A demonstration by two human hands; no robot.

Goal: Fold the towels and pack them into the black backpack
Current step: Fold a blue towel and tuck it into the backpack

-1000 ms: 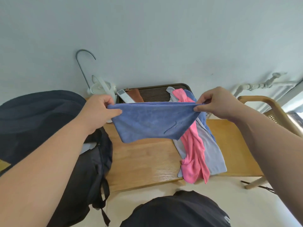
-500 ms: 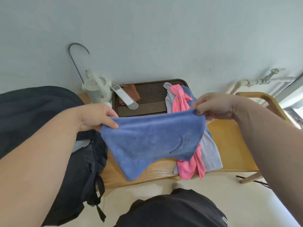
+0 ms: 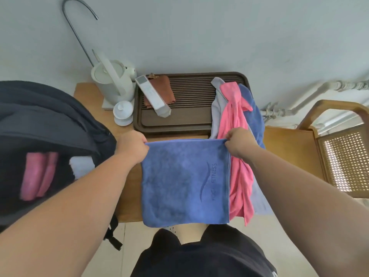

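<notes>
A blue towel (image 3: pixel 179 180) lies spread flat on the wooden table (image 3: pixel 129 188), its near edge hanging over the table's front. My left hand (image 3: pixel 132 145) pinches its far left corner and my right hand (image 3: pixel 238 143) pinches its far right corner. To the right lies a loose heap of a pink towel (image 3: pixel 237 156), a grey towel (image 3: pixel 216 100) and another blue towel (image 3: pixel 252 114). The black backpack (image 3: pixel 46 124) sits open at the left, with a rolled pink towel (image 3: pixel 36 174) and a white towel (image 3: pixel 81 166) inside.
A brown slatted tray (image 3: pixel 191 108) at the back holds a rust cloth (image 3: pixel 164 90) and a white remote-like bar (image 3: pixel 152 96). A white kettle (image 3: pixel 113 82) and lidded cup (image 3: pixel 123 112) stand back left. A wooden chair (image 3: pixel 337 152) is at the right.
The blue towel, held up in the air a second ago, has come down and now lies flat on the table. Both hands lowered with it, still pinching its far corners.
</notes>
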